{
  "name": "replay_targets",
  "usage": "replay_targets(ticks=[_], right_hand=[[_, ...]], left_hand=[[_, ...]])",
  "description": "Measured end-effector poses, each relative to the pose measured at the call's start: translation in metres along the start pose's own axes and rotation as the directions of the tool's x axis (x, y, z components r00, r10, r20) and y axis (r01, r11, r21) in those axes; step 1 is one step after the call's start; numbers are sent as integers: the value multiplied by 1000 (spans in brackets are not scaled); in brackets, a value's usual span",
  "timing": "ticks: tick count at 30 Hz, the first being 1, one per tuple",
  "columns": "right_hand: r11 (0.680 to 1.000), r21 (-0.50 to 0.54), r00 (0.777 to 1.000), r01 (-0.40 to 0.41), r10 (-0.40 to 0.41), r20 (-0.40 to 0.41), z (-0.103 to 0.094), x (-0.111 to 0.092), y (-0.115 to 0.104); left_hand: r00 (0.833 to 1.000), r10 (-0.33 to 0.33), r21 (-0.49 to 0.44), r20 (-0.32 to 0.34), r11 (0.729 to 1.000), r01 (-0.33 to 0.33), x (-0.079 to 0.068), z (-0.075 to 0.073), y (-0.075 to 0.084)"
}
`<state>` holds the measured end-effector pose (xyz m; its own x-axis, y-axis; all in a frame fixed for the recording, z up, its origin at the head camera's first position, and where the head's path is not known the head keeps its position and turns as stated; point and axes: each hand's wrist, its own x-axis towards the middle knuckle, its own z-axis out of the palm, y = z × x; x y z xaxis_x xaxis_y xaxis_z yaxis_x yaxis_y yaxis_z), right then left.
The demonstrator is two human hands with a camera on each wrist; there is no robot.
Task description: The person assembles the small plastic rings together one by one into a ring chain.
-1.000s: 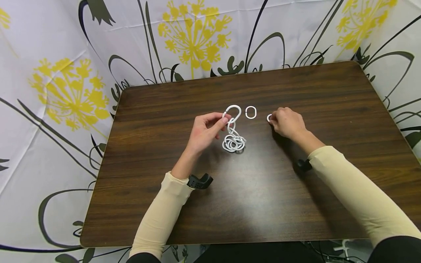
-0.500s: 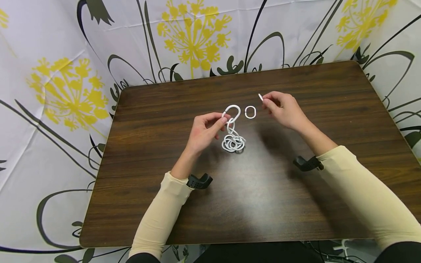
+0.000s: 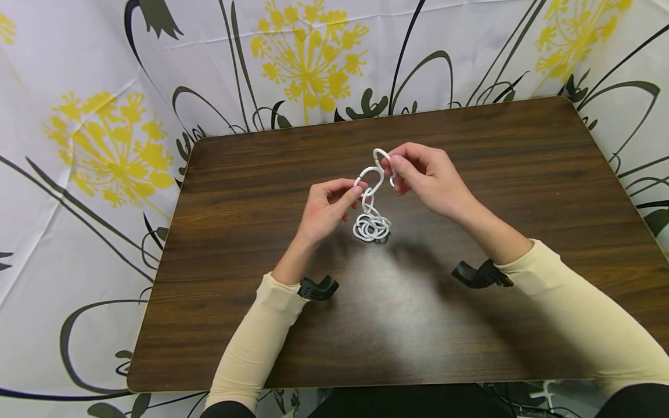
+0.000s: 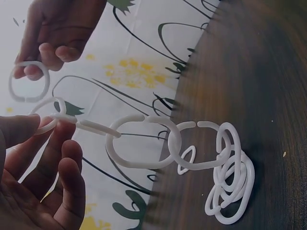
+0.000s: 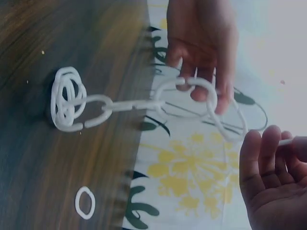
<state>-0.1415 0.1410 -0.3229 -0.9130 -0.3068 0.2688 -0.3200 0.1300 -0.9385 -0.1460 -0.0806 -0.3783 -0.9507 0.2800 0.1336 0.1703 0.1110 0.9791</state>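
A chain of white plastic links (image 4: 144, 165) rises from a small heap (image 3: 371, 227) of its lower links on the table. My left hand (image 3: 326, 210) pinches its top link (image 3: 370, 169) between thumb and fingers, so the upper links hang above the wood. My right hand (image 3: 431, 179) pinches a single loose link (image 3: 380, 151) just beyond and to the right of that top link. Whether the two links touch is hard to tell. Another loose link (image 5: 78, 201) lies flat on the table in the right wrist view; my right hand hides it in the head view.
The dark wood-grain table (image 3: 235, 209) has rounded corners. A white cloth (image 3: 209, 58) with yellow flowers hangs behind and beside it. A black wrist camera (image 3: 319, 288) sits on my left wrist and another wrist camera (image 3: 478, 274) on my right. Cables (image 3: 514, 400) show below the front edge.
My right hand has lifted a loose link off the table and carried it leftward to the chain's top link. The left hand holds its place.
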Motion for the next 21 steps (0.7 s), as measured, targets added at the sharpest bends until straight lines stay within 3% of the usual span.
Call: replay_targets(ticks=[5, 15, 21], right_hand=[[999, -41, 997, 22, -20, 70, 10, 0, 2], [987, -163, 996, 9, 5, 87, 20, 2, 3], [974, -226, 997, 17, 2, 83, 20, 3, 3]], left_hand=[[1000, 6, 17, 5, 1000, -6, -1, -1, 0], [1000, 14, 19, 15, 1000, -14, -1, 0, 2], [1000, 19, 56, 22, 998, -21, -7, 3, 24]])
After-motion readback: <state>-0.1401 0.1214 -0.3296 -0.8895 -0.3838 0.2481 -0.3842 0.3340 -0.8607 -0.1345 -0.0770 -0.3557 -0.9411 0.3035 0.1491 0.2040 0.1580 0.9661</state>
